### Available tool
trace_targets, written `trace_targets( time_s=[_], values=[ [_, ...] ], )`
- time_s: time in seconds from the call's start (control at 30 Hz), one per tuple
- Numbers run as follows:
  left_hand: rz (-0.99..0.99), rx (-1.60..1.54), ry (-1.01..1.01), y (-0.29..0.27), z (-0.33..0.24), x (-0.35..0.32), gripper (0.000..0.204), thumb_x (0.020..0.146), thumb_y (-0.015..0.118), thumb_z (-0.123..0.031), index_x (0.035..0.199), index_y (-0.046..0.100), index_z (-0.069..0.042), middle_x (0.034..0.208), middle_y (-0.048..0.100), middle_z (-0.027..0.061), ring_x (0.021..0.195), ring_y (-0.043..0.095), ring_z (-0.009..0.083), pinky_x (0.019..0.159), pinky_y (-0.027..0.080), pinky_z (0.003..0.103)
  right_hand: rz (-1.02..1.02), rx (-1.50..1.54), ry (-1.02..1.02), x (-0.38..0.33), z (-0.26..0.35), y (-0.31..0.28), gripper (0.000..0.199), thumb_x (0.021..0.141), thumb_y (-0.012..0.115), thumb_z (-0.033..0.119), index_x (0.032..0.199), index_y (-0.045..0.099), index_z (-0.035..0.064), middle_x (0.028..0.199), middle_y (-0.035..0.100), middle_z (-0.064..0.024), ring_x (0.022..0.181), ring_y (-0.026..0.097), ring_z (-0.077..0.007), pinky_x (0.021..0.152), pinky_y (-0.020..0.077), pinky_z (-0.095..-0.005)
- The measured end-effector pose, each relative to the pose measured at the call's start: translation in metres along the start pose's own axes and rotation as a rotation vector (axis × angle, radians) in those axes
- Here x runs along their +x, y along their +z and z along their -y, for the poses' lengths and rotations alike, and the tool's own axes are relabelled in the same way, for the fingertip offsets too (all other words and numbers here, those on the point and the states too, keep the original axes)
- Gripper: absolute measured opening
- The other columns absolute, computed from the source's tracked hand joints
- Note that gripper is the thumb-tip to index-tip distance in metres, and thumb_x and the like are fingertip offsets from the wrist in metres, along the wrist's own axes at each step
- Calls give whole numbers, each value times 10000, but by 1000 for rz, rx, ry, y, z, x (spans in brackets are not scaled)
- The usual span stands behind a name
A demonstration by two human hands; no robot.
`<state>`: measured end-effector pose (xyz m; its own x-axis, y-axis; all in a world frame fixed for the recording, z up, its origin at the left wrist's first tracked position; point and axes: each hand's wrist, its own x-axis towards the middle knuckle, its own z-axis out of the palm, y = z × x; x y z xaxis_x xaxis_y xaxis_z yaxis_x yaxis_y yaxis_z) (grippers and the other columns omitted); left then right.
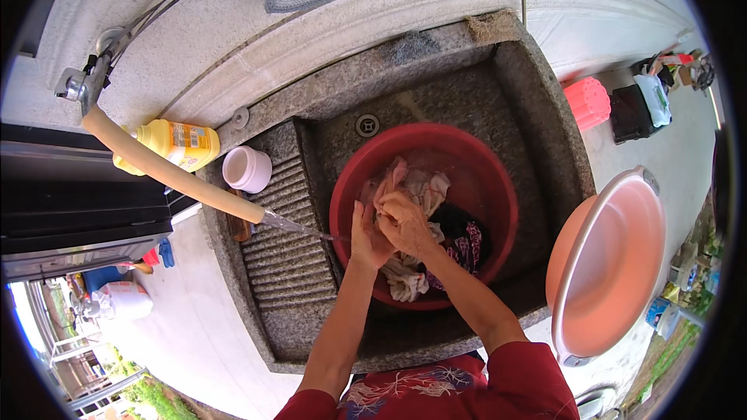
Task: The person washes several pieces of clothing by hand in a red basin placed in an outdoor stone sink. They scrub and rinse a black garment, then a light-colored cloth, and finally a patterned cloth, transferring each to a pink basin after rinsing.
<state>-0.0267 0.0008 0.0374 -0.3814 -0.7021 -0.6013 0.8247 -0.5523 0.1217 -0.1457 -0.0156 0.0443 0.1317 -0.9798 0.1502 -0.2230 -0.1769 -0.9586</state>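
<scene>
In a red basin, wet laundry lies in water. My left hand and my right hand are close together over it, near the basin's left side. Between them they grip a pale pink cloth, with the right fingers bent over it and the left palm partly showing. A dark patterned garment lies right of my hands, and a cream cloth is below them. From a tan hose, water runs toward the basin's left rim, beside my left hand.
The basin stands in a stone sink with a ridged washboard at left. A white tub and a yellow bottle are by the washboard. A metal tap feeds the hose. An orange basin is at right.
</scene>
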Motion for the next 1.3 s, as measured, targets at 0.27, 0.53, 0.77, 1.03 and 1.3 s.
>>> trace_targets(
  time_s=[0.27,0.53,0.77,1.03,1.3],
  values=[
    [358,76,33,-48,-7,15,427,907,511,-439,1148,535,-87,1055,595,59,902,581,160,678,482,295,49,-132,-264,-43,80,20,153,707,656,111,720,507,81,699,514,-84,604,529,-276,649,410,-401],
    [-93,260,289,15,-1,4,395,908,497,-464,1114,539,-129,1071,582,74,1010,551,206,917,424,390,-355,-81,469,39,-90,-31,179,885,563,224,842,533,53,723,583,-114,616,563,-315,587,430,-373],
    [-490,816,190,-2,20,2,731,846,602,-437,1422,283,-119,1439,265,181,1307,324,293,1016,312,444,-25,-897,188,22,-122,-12,174,836,592,172,985,594,82,942,589,-132,931,537,-299,724,418,-452],
    [-384,784,86,-20,26,-37,403,872,609,-295,1171,503,-48,1093,592,79,915,592,164,716,471,298,-85,-986,-87,32,-120,-17,246,744,624,101,990,619,110,928,569,-101,921,519,-274,809,360,-491],
    [-335,492,-62,-14,19,-62,449,877,583,-341,1215,447,-79,1098,558,106,960,579,243,702,503,435,-68,-423,577,17,-75,-52,235,826,627,130,1028,529,58,924,526,-33,866,529,-207,764,433,-339]
  ],
)
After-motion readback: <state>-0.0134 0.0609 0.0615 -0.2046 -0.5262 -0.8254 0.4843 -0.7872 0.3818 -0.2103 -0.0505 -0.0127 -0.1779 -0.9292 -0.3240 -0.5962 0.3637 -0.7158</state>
